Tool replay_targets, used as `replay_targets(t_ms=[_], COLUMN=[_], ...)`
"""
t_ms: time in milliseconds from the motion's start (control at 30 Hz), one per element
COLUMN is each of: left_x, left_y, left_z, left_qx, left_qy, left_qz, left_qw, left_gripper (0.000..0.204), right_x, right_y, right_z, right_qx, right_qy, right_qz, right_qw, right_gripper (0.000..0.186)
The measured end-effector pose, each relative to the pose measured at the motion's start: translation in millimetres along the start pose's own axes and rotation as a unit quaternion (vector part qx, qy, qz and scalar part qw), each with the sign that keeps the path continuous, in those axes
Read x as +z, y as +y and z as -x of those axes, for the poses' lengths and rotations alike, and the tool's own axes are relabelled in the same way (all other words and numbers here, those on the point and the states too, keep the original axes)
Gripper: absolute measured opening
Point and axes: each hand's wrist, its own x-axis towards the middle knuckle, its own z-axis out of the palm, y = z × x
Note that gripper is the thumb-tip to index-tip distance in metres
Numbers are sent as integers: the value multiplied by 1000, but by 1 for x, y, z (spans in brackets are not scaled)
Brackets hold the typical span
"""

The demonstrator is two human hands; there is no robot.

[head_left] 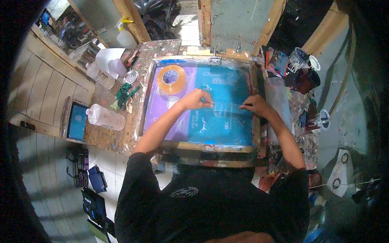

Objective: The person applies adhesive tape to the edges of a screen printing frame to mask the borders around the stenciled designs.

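Observation:
A framed printing screen [237, 135], part teal and part purple, lies in front of me with pale lettering and small figures in its mesh. Above its teal part, a strip of clear tape [227, 106] stretches faintly between my hands. The fingers of my left hand [196, 99] pinch one end near the middle of the screen. At the other end my right hand [258, 106] pinches it, close to the right side of the wooden frame. A roll of clear tape [182, 79] rests flat on the purple area, up and left of my left hand.
Left of the screen stand plastic bottles [106, 117], a green cloth [122, 96] and a spray bottle [126, 39] farther back. To the right are paint-smeared tubs [303, 80] and another pot [319, 121]. A metal hinge clamp [215, 60] sits at the frame's far edge.

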Motion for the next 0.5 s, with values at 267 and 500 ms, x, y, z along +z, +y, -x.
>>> replay_targets(t_ms=[267,500], left_x=[-4,-9], left_y=[-6,-9], left_z=[-2,1], left_qx=[18,9], left_qy=[-7,-40], left_qz=[24,-11], left_qw=[1000,999], left_gripper=[17,15], right_x=[5,5], right_y=[4,7], right_z=[6,4], right_qx=[-47,-58], right_qy=[62,55], right_qz=[-22,18], right_qw=[997,997], right_gripper=[23,26])
